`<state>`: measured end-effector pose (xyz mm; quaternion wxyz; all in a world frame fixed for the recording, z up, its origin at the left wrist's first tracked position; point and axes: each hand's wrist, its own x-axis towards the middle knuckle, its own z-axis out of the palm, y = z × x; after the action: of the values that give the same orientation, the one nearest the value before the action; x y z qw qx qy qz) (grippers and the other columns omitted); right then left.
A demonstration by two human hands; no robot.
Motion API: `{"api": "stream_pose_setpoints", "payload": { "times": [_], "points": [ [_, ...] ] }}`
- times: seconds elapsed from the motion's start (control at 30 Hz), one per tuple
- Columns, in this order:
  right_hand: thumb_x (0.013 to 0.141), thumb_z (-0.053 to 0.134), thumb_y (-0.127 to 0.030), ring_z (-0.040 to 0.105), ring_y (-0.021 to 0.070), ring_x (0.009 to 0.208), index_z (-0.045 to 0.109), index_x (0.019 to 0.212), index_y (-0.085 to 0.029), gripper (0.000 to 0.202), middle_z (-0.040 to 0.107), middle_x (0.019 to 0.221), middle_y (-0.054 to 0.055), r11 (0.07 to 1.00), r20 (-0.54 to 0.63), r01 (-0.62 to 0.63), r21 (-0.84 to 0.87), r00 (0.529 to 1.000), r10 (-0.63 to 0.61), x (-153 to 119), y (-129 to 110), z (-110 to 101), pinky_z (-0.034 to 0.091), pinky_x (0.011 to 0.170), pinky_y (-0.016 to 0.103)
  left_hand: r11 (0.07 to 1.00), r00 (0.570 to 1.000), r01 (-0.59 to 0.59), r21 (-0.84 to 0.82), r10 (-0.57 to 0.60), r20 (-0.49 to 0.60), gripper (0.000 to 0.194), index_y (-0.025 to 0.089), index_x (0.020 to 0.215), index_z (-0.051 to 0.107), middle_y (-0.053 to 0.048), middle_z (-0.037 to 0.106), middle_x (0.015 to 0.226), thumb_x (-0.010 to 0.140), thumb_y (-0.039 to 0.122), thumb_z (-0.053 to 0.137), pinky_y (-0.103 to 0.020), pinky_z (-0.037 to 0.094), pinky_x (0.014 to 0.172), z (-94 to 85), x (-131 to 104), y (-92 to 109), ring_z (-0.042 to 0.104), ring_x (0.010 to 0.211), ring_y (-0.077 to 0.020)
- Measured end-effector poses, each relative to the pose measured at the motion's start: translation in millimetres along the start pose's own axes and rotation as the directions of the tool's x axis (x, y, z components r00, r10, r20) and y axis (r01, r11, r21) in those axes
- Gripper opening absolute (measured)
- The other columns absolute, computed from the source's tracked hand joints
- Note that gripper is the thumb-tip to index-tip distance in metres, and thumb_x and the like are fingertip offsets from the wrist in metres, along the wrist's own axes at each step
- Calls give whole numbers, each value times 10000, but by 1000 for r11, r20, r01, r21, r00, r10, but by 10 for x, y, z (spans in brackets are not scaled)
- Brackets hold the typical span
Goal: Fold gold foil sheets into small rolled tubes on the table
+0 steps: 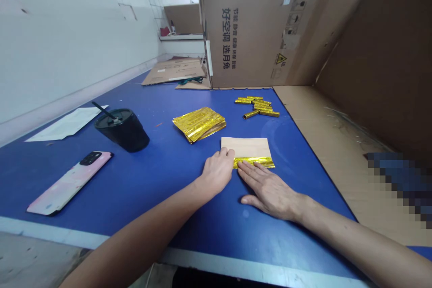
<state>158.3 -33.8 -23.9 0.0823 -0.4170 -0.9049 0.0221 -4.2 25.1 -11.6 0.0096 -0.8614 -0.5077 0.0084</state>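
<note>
A sheet of gold foil paper (246,147) lies on the blue table, its plain tan side up. Along its near edge a strip is folded over, showing the shiny gold side. My left hand (218,170) has curled fingers pressed on the left end of this sheet, by the fold; its fingertips are partly hidden. Flat on the folded strip rest the outstretched fingers of my right hand (270,189), thumb apart. Farther back lies a stack of gold foil sheets (200,122). Several small rolled gold foil tubes (261,105) are piled at the back right.
To the left stand a black tumbler with a straw (123,130) and a pink-white phone (69,184), with a white paper (65,123) behind. A large cardboard box (256,31) walls off the back; flattened cardboard (175,71) lies beside it. Cardboard (317,139) covers the right side.
</note>
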Motion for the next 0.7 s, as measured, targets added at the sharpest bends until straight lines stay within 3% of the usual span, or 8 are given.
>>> {"api": "stream_pose_setpoints", "payload": {
  "times": [0.17,0.33,0.57,0.7],
  "points": [
    [823,259,-598,143,271,1302,275,1343,-36,766,222,1400,194,997,132,-66,43,989,59,-24,73,-32,173,1044,480,1000,1000,1,4,-1,-3,205,173,1004,446,-80,522,960,838,126,335,-309,478,646,8,4,-7,585,825,-210],
    [827,236,-599,124,256,1307,219,1362,-48,768,198,1412,171,992,168,-108,61,981,96,-14,52,-82,130,1053,477,1000,1000,-3,1,3,-11,190,173,997,447,-78,523,945,845,140,339,-301,473,644,8,-2,-14,587,821,-204],
    [808,236,-626,96,309,1299,228,1361,-57,794,139,1417,200,966,215,-258,-8,943,253,-5,56,-84,132,1025,530,1000,999,-9,-9,9,-36,205,173,1017,457,-78,533,957,843,143,352,-303,460,650,1,-1,-44,585,803,-194],
    [812,224,-622,98,306,1300,249,1354,-51,788,158,1414,206,968,192,-248,-35,949,250,-5,51,-61,126,1024,531,1000,995,-12,-8,11,-102,227,154,1022,494,-110,528,1061,837,141,362,-370,411,811,-44,-53,3,511,1005,-242]
  ]
}}
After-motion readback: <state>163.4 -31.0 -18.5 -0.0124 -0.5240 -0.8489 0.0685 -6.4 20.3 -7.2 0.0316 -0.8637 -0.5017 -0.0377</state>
